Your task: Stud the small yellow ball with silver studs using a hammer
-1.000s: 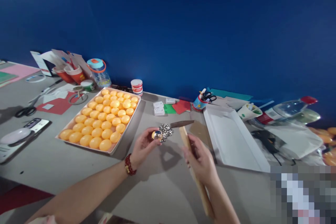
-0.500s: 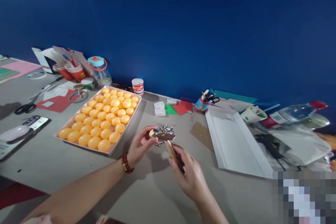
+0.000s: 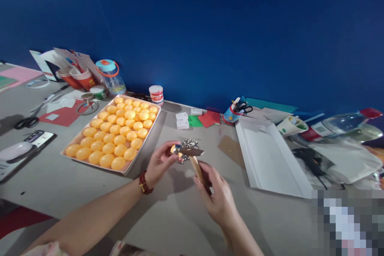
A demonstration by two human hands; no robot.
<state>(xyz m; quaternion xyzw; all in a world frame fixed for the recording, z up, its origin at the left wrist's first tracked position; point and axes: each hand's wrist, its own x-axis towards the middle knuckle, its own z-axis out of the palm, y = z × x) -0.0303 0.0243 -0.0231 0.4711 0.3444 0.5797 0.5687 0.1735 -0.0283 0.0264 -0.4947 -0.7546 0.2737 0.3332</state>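
Observation:
My left hand (image 3: 160,163) pinches a small orange ball (image 3: 174,150) with a shiny silver piece on it, just above the grey table. My right hand (image 3: 217,196) grips the wooden handle of a small hammer (image 3: 195,159). The hammer's dark metal head rests on or just over the ball. A little heap of silver bells (image 3: 191,144) lies on the table right behind the ball. A shallow tray (image 3: 136,160) packed with several orange balls (image 3: 115,134) stands to the left of my hands.
An empty white tray (image 3: 270,156) lies to the right. Along the blue wall stand paper cups, a jar with an orange lid (image 3: 109,76), a small white tub (image 3: 156,95) and a cup of scissors (image 3: 232,114). A phone (image 3: 37,138) and scissors (image 3: 25,122) lie far left.
My right hand swung the hammer from beside the ball inward and down, so its head now sits on the ball. My left hand kept holding the ball in place.

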